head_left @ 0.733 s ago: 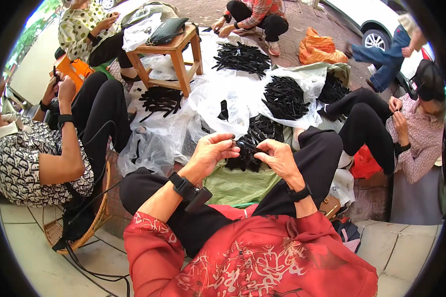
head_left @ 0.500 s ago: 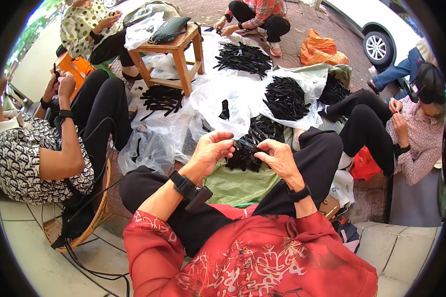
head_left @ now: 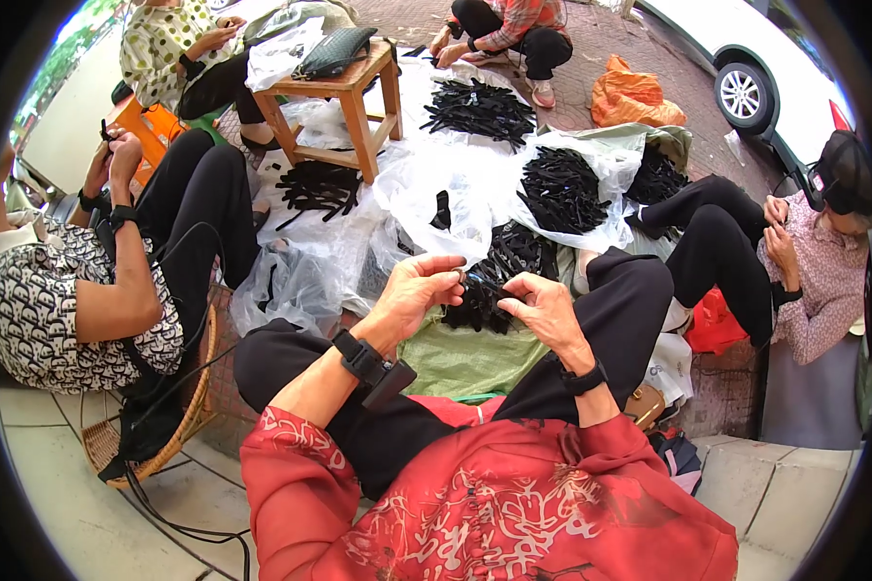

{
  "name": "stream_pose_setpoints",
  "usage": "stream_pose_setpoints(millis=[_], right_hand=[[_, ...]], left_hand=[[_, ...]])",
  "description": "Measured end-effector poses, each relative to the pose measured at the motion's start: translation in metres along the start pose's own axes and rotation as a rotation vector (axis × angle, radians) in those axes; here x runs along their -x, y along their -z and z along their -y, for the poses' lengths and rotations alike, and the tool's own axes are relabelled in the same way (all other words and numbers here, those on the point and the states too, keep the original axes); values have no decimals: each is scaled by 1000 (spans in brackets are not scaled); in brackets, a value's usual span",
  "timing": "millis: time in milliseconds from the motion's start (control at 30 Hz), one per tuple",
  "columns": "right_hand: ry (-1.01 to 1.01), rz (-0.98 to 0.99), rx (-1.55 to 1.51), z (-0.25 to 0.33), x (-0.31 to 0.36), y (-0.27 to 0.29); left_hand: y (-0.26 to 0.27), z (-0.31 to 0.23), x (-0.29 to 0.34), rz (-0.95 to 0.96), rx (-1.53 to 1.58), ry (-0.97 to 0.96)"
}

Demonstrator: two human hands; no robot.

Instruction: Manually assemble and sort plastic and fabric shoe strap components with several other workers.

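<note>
Above my lap, my left hand (head_left: 419, 292) and my right hand (head_left: 545, 312) face each other, a short gap apart. Both pinch a small, thin black strip (head_left: 484, 284) that spans the gap; a bluish glint shows at its left end. Its finer details are too small to make out. Just beyond and below my fingers lies a heap of black strips (head_left: 518, 254), partly hidden by the hands. Under that heap, a light green woven sack (head_left: 470, 360) spreads between my legs.
More piles of black strips (head_left: 564, 189) lie on white plastic sheeting (head_left: 412, 189). A wooden stool (head_left: 344, 85) holding a black bag (head_left: 334, 53) stands beyond. Co-workers sit left and right, others farther off. An orange bag (head_left: 635, 94) lies near a parked white car (head_left: 693, 19).
My hands stay nearly in place; the left fingers have shifted slightly on the strip. At the far right, a passer-by in blue trousers has gone from view.
</note>
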State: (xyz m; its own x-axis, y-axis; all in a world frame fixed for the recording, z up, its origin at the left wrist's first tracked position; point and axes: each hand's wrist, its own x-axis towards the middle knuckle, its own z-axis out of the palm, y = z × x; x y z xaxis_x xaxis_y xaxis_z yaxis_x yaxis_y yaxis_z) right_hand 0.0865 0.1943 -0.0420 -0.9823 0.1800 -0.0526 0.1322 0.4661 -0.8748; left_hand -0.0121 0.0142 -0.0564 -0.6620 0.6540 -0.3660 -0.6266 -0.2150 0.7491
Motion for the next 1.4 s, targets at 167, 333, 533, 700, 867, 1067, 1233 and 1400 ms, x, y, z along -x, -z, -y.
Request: stream_pose_setpoints(millis=[167,333,533,700,867,1067,1233,1400], right_hand=[[4,-25,10,0,0,-5],[-14,-25,1,-2,1,-8],[-11,-41,-7,-3,2,-10],[-21,-47,-4,0,3,-9],[-15,-59,-5,-2,3,-11],[153,-123,169,-10,2,-12],[250,-134,441,-1,-1,-3],[384,9,586,5,1,4]], left_hand=[[3,2,0,15,15,-25],[6,4,-3,26,-47,-71],[6,6,-4,67,-141,-134],[5,4,-4,73,-203,-128],[4,3,-2,20,-121,-55],[-1,1,-2,-12,-40,-25],[0,3,0,56,-79,11],[-10,4,3,162,-416,-147]])
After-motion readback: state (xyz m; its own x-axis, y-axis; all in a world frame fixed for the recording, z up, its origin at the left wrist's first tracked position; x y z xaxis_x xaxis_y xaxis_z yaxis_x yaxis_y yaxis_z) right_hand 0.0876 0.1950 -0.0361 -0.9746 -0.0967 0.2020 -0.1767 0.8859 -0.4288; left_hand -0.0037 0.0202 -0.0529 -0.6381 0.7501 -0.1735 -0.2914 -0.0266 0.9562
